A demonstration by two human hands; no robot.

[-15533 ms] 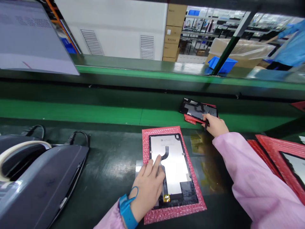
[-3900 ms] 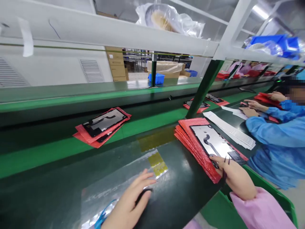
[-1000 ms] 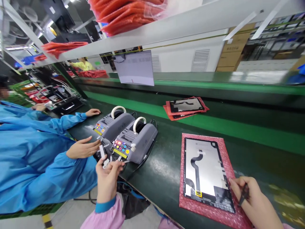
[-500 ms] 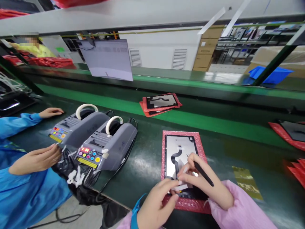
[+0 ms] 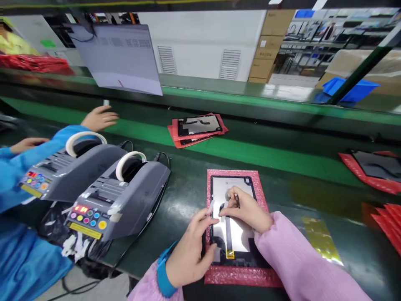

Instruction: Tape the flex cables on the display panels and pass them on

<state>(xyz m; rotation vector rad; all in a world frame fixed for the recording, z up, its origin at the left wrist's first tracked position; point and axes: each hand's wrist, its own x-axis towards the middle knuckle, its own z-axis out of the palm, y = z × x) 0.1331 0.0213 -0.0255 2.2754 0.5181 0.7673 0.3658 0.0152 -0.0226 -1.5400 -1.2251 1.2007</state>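
Note:
A tablet screen panel with a silvery back and black border lies on a pink-red bubble-wrap bag in front of me. Down its middle runs a dark flex cable with a yellow end. My right hand is closed over the panel, pinching a small white tape strip at the cable's upper part. A dark slim tool, mostly hidden, is tucked in the same hand. My left hand rests at the panel's left edge, thumb and fingers apart, with another white strip at its index fingertip.
Two grey tape dispensers stand to the left, with a co-worker's blue sleeve and hands beyond them. More panels on red bags lie at the back. Red bags and a yellowish film sheet are at right.
My right hand has moved up the panel and my left hand has drawn apart from it to the left edge. A co-worker's hand has reached forward past the dispensers. The view has shifted.

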